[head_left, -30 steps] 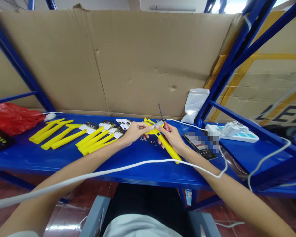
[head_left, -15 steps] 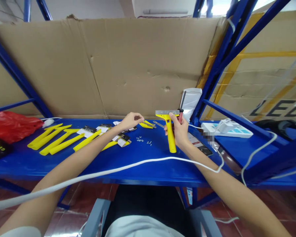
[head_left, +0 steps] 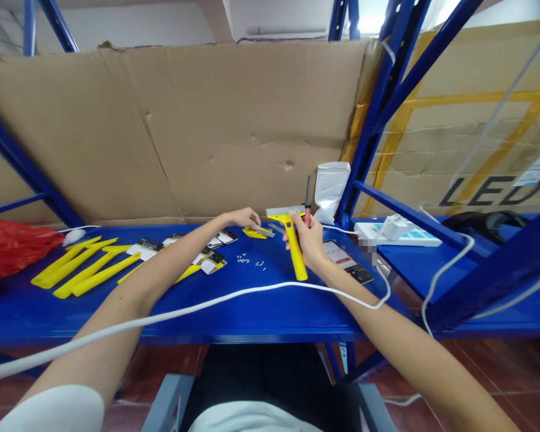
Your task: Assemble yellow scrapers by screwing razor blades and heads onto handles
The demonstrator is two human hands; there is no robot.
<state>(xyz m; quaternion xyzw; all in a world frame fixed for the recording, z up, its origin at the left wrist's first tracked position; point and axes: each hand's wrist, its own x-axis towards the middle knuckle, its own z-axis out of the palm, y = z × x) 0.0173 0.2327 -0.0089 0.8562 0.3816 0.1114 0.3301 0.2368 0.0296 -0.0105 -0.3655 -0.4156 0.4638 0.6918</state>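
Observation:
In my right hand [head_left: 310,240] is a yellow scraper [head_left: 298,258], upright, with a wide metal blade across its top. The same hand also grips a red-handled screwdriver [head_left: 308,204], its shaft pointing up. My left hand [head_left: 246,218] is closed, fingertips bent down over several small yellow parts [head_left: 254,233] and metal blades near the back of the table. What it pinches, if anything, is too small to make out. Small screws [head_left: 260,264] and nuts [head_left: 242,258] lie loose on the blue tabletop between my hands.
Several yellow handles [head_left: 94,273] and black-and-white cards [head_left: 212,262] lie at the left, beside a red plastic bag [head_left: 18,246]. A white cable [head_left: 234,295] crosses before me. At the right are a phone [head_left: 342,257], a white pouch [head_left: 332,189] and a power strip [head_left: 418,236].
My left hand has lowered slightly, its fingers now down over the small yellow parts. The scraper and screwdriver stay in my right hand. The whole view has shifted a little.

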